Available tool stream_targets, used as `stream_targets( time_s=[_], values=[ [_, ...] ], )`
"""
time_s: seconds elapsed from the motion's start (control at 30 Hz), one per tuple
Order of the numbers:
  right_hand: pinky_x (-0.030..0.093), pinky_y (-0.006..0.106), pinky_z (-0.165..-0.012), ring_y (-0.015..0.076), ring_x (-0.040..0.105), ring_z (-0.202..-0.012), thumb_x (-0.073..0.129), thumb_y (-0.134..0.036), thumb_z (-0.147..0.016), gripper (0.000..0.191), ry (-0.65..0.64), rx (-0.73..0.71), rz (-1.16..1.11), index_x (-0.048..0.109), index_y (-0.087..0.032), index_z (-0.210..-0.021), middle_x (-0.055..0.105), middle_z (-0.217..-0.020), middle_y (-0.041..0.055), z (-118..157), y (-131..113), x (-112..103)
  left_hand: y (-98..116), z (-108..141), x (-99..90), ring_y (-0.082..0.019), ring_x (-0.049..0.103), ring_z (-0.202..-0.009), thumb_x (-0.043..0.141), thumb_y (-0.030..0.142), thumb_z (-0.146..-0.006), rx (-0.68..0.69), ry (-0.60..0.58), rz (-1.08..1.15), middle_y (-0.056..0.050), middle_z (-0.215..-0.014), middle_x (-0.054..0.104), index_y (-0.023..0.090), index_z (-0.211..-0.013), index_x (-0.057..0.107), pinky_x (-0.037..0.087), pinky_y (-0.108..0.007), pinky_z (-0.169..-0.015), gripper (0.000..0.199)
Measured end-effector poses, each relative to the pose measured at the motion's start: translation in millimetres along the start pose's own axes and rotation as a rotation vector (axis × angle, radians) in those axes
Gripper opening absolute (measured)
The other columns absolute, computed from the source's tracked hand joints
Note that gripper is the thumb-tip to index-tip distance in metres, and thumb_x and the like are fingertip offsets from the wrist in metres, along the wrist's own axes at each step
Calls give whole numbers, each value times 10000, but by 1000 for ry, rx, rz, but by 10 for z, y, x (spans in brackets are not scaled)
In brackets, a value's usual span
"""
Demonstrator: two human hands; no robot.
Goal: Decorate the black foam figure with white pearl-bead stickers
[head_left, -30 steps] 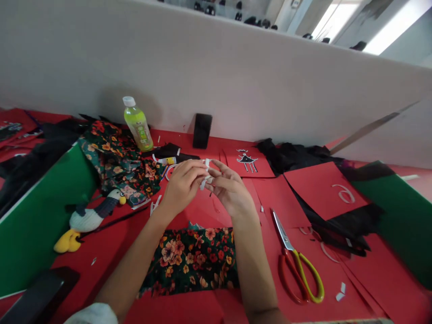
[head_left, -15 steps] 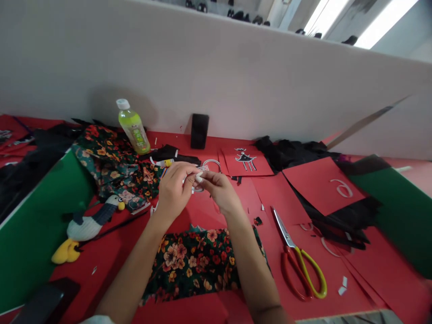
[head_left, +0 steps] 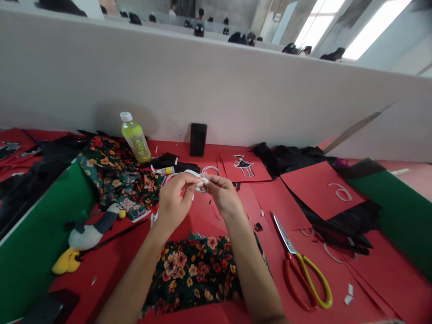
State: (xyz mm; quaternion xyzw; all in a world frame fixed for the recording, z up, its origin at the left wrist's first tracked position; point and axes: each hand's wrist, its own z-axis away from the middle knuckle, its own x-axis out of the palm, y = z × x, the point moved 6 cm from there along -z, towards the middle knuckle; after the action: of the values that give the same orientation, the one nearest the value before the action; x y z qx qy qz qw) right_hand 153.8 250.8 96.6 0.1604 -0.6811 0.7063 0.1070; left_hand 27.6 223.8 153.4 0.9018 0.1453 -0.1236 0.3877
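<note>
Against the frames from a second and half a second ago, the biggest change is the view itself: the head has tipped up, so more of the long white partition wall (head_left: 236, 90) and the room behind it shows, and the red paper-covered table (head_left: 101, 265) sits lower in the picture. The dark floral-print fabric piece (head_left: 199, 270) near the person looks to be where it was. Smaller, and of more weight for the work: the left hand (head_left: 173, 198) and right hand (head_left: 221, 194) have drawn closer together above the middle of the table. The loose white paper strip (head_left: 199, 181), which a second ago stood out between the fingers as a longer piece, is now mostly gathered in at the fingertips. By the look of it, the person is pressing or rolling the strip rather than only holding it.

Both hands are closed to a pinch, thumb against fingers, and the strip is caught between them where the fingertips meet, held up off the table.

The red-and-yellow-handled scissors (head_left: 300, 265) lie untouched to the right, near side. The green drink bottle with a white cap (head_left: 135, 137) stands far left by the wall.

Hard to make out: the strip's shape and length, since fingers cover most of it. The white loops on the table just beyond the hands blur with it, so whether they join it cannot be told. The near edge cuts off the forearms.
</note>
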Motion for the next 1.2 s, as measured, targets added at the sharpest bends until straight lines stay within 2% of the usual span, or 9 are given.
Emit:
stream_targets(
  time_s=[0.23,0.4,0.57,0.67,0.93,1.2],
  values=[
    [431,289,-718,143,579,-684,751,-288,-588,182,104,-82,-93,732,-207,-749,677,-690,4,-43,-52,-106,140,34,147,-135,653,-899,492,86,-881,142,-35,-27,-59,-901,697,167,-869,610,527,-272,-817,143],
    [441,281,-755,146,597,-740,728,-246,-597,172,137,-138,-123,735,-215,-766,698,-753,-2,-32,-123,-63,166,34,121,-137,652,-915,502,90,-879,127,-6,-51,-52,-918,696,176,-884,605,530,-280,-824,134],
    [457,288,-724,148,607,-695,709,-233,-598,173,147,-161,-159,725,-208,-768,699,-722,-1,-11,-139,-45,274,50,118,-126,663,-882,500,80,-877,194,45,-122,-44,-890,703,168,-874,606,531,-249,-817,138],
    [463,277,-694,144,614,-666,705,-225,-594,180,150,-168,-168,726,-204,-772,699,-694,0,18,-165,-27,326,56,115,-125,670,-873,496,71,-876,248,29,-180,-46,-889,707,168,-891,607,536,-238,-808,148],
    [471,263,-632,147,623,-610,680,-244,-594,170,170,-184,-125,725,-195,-750,709,-668,8,82,-220,59,443,118,81,-147,656,-923,457,3,-860,391,-42,-310,-78,-926,691,151,-949,578,532,-267,-842,211],
    [502,306,-720,189,657,-766,602,-205,-628,229,226,-228,-28,737,-198,-812,737,-832,30,70,-153,66,430,145,153,-184,640,-944,419,-37,-823,440,-64,-454,-97,-937,666,141,-983,563,525,-299,-844,279]
  ],
)
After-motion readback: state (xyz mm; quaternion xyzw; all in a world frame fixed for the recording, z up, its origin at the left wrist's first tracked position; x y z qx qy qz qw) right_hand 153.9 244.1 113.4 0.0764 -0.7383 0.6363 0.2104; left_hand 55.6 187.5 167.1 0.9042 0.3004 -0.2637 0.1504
